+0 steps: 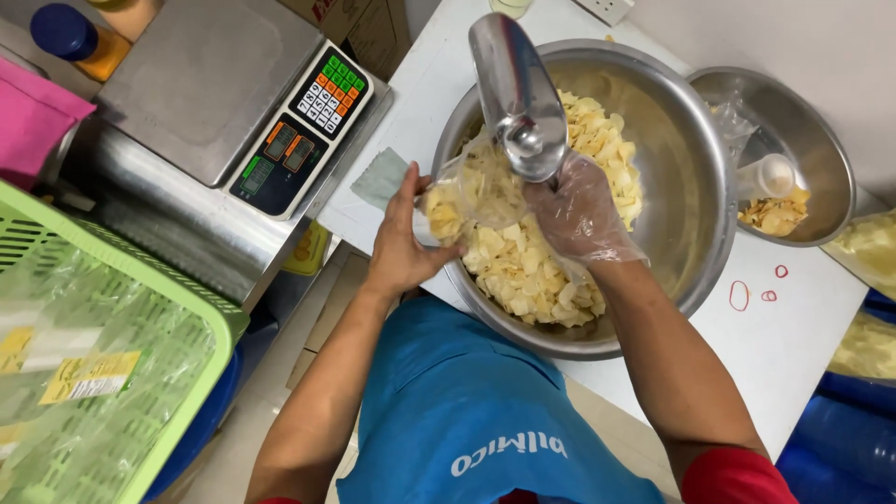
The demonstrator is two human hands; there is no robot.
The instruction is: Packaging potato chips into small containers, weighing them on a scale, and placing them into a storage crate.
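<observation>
My right hand (581,213), in a thin clear glove, grips the handle of a shiny metal scoop (516,89) held over a large steel bowl (695,177) of pale yellow chips (532,271). My left hand (403,233), bare, holds open a clear plastic bag (467,191) at the bowl's near left rim. The bag is partly filled with chips, and the scoop's handle end sits right at the bag's mouth.
A digital scale (238,93) with a steel pan stands to the left. A green basket (112,373) of bagged goods is at lower left. A smaller steel bowl (821,159) with a white scoop sits right. Red rubber bands (739,295) lie on the white table.
</observation>
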